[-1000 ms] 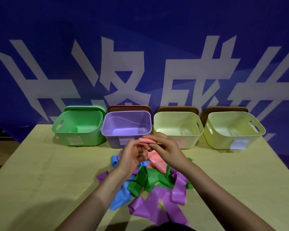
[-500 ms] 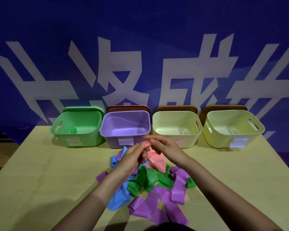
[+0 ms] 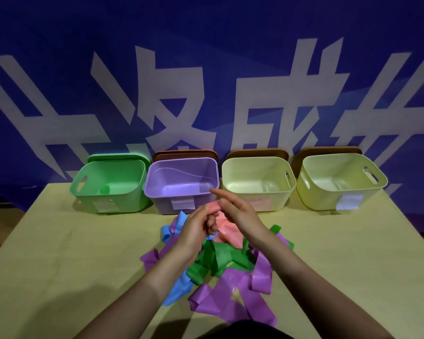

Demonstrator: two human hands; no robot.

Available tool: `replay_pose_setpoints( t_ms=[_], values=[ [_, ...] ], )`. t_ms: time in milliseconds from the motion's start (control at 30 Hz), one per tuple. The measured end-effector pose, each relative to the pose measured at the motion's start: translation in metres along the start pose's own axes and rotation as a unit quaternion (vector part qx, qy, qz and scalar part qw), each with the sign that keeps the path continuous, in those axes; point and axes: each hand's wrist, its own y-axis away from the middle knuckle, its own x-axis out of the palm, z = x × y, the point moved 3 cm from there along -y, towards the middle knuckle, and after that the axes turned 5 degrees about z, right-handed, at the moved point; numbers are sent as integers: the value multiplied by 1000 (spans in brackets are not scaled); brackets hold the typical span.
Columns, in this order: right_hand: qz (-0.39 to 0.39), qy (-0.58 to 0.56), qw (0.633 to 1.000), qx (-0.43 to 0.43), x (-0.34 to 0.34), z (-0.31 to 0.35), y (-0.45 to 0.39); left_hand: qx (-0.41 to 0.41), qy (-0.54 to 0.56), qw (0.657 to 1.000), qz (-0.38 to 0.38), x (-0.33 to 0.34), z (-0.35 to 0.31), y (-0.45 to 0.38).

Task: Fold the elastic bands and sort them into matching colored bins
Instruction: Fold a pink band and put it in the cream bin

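Note:
Both hands work a pink elastic band [image 3: 227, 228] above a heap of bands on the table. My left hand [image 3: 198, 226] grips one end of it with curled fingers. My right hand [image 3: 238, 211] pinches the band's upper fold, its index finger pointing left toward the purple bin [image 3: 181, 194]. The rest of the pink band hangs down onto the heap, which holds green bands [image 3: 218, 258], purple bands [image 3: 233, 297] and blue bands [image 3: 179, 289]. A green bin [image 3: 108, 192] stands at the back left with a small green roll inside.
Two pale yellow bins [image 3: 257, 192] [image 3: 340, 189] stand right of the purple one, all in a row along the table's [image 3: 59, 253] far edge. Brown lids lean behind three bins. A blue banner with white characters hangs behind.
The hands have stayed over the heap and drawn the pink band a little lower and closer. My right index finger has straightened out to the left.

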Motion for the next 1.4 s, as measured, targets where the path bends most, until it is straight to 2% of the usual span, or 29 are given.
replay_pose_setpoints(
  t_ms=[100, 167, 233, 300, 467, 600, 800, 867, 933, 1000, 1100, 1233, 1267, 1333, 1400],
  values=[
    [-43, -33, 999, -2, 4, -2, -2, -9, 49, 998, -26, 4, 8, -9],
    [-97, -136, 986, 4, 6, -12, -5, -18, 90, 995, -26, 9, 11, -18],
    [-158, -265, 951, 28, 10, -22, -7, -15, 99, 995, -27, 15, 14, -26],
    [-189, -348, 917, 44, 10, -27, -12, 4, 50, 998, -39, 17, 16, -33],
    [-114, -453, 878, 107, -8, -36, -22, 31, -112, 993, -15, 12, 13, -50],
    [-106, -431, 889, 116, -23, -43, -28, 32, -184, 982, 9, 13, 11, -66],
    [-226, -341, 909, 81, -40, -58, -63, 91, -251, 964, 5, 24, 4, -102],
    [-249, -357, 897, 82, -44, -59, -76, 81, -241, 967, -14, 28, 4, -118],
    [-234, -425, 869, 96, -45, -62, -92, 50, -214, 975, -31, 33, 9, -137],
    [-209, -456, 858, 107, -49, -68, -107, 25, -185, 981, -47, 36, 14, -158],
    [-231, -401, 879, 115, -68, -81, -125, -1, -176, 984, -37, 37, 13, -183],
    [-250, -264, 915, 174, -103, -95, -148, -35, -315, 947, 57, 28, 3, -219],
    [-248, -234, 920, 193, -112, -96, -154, -39, -353, 933, 56, 22, 3, -227],
    [-246, -145, 927, 243, -129, -101, -169, 3, -421, 907, 2, 9, 0, -241],
    [-220, 8, 931, 290, -143, -113, -184, 65, -472, 877, -59, -1, 1, -250]
  ],
)
